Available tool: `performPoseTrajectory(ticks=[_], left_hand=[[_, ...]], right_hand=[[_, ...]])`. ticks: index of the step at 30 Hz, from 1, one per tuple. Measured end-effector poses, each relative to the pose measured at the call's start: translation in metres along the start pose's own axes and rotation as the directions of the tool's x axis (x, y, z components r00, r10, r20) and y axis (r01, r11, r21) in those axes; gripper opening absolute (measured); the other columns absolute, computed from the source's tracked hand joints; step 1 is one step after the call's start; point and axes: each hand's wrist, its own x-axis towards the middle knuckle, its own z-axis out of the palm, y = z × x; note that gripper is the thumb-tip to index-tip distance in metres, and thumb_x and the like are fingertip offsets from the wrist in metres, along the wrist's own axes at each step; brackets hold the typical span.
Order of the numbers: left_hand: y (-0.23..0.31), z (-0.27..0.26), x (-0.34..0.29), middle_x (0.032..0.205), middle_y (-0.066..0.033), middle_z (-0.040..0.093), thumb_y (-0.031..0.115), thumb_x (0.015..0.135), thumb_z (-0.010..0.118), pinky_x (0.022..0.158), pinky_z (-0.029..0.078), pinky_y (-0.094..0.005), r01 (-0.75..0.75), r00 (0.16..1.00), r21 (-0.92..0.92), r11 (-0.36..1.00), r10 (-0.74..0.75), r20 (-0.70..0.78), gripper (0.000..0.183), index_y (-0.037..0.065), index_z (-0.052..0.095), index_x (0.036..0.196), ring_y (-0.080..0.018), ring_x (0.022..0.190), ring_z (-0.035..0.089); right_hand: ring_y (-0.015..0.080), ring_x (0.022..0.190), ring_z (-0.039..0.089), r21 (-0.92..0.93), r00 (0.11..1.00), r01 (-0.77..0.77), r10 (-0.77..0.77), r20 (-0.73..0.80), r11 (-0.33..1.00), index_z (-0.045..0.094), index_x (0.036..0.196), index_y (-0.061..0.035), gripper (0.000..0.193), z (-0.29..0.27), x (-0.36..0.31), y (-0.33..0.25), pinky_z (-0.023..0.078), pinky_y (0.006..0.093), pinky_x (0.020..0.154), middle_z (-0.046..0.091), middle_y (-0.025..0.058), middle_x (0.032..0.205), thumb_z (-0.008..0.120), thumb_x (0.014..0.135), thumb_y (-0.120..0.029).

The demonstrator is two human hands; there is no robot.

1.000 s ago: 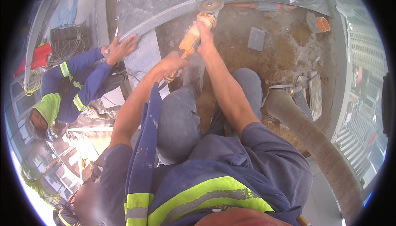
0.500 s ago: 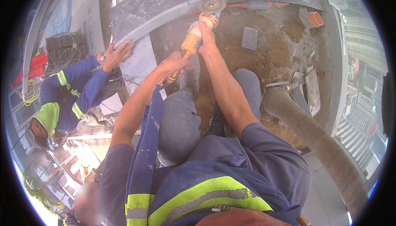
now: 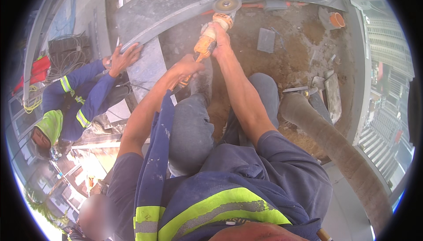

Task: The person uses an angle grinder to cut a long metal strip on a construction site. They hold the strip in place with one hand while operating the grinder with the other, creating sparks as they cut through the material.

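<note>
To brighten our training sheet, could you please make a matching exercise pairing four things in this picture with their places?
Things:
1. Left hand
2. Right hand
3. Round disc
4. Flat grey piece

Places:
A. Lying on the soil
B. At the far tip of the orange grinder
C. Around the grinder's rear end
D. Around the grinder's body, nearer the front

Pairs: 1-C, 2-D, 3-B, 4-A

The supporting surface is bare brown ground, uneven and dusty. Directly on it lie a flat grey rectangular tile piece at upper centre-right, an orange cup-shaped item at upper right, and an elongated pale slab at centre right, with small fragments scattered above the slab.
</note>
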Motion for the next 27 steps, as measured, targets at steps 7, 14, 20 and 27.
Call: performPoseTrajectory(ticks=[7, 14, 20, 27], left_hand=[[0.007, -0.004, -0.012, 0.069, -0.0048, 0.061, 0.004, 0.088, 0.073, 0.045, 0.045, -0.0338, 0.014, 1.000, -0.021, 1.000, -0.014, -0.004, 0.012, 0.000, 0.062, 0.090, -0.0128, 0.051, 0.055], [-0.013, -0.018, -0.013, 0.071, -0.0053, 0.061, 0.003, 0.088, 0.073, 0.044, 0.043, -0.0338, 0.076, 0.997, 0.049, 0.996, -0.075, -0.030, 0.013, 0.001, 0.062, 0.093, -0.0127, 0.050, 0.056], [-0.020, -0.022, -0.028, 0.070, -0.0058, 0.062, 0.005, 0.088, 0.074, 0.044, 0.044, -0.0332, 0.050, 0.998, -0.049, 0.998, -0.051, -0.021, 0.013, 0.001, 0.062, 0.092, -0.0130, 0.050, 0.056], [-0.016, -0.023, -0.029, 0.067, -0.0054, 0.062, 0.008, 0.089, 0.072, 0.045, 0.044, -0.0326, 0.059, 0.998, 0.001, 0.998, -0.059, -0.033, 0.012, 0.001, 0.062, 0.087, -0.0135, 0.050, 0.056]], right_hand=[[0.0284, 0.071, 0.072, -0.003, 1.000, -0.022, 0.021, -0.020, 1.000, 0.068, 0.106, -0.0034, 0.025, 0.005, -0.001, 0.004, 0.062, 0.0440, 0.064, 0.070, 0.0119, 0.086, 0.080, 0.091, -0.019], [0.0281, 0.073, 0.071, -0.005, 0.997, -0.079, 0.079, 0.004, 0.997, 0.066, 0.107, -0.0044, 0.024, 0.014, -0.006, 0.019, 0.062, 0.0444, 0.066, 0.068, 0.0111, 0.085, 0.078, 0.092, -0.019], [0.0282, 0.077, 0.071, -0.022, 0.995, -0.099, 0.099, 0.010, 0.995, 0.064, 0.109, -0.0055, 0.026, 0.015, -0.009, 0.032, 0.062, 0.0450, 0.071, 0.068, 0.0103, 0.087, 0.077, 0.092, -0.020], [0.0277, 0.077, 0.071, -0.042, 0.994, -0.106, 0.106, -0.002, 0.994, 0.063, 0.111, -0.0056, 0.028, 0.019, -0.010, 0.031, 0.062, 0.0451, 0.071, 0.068, 0.0100, 0.088, 0.078, 0.092, -0.020]])
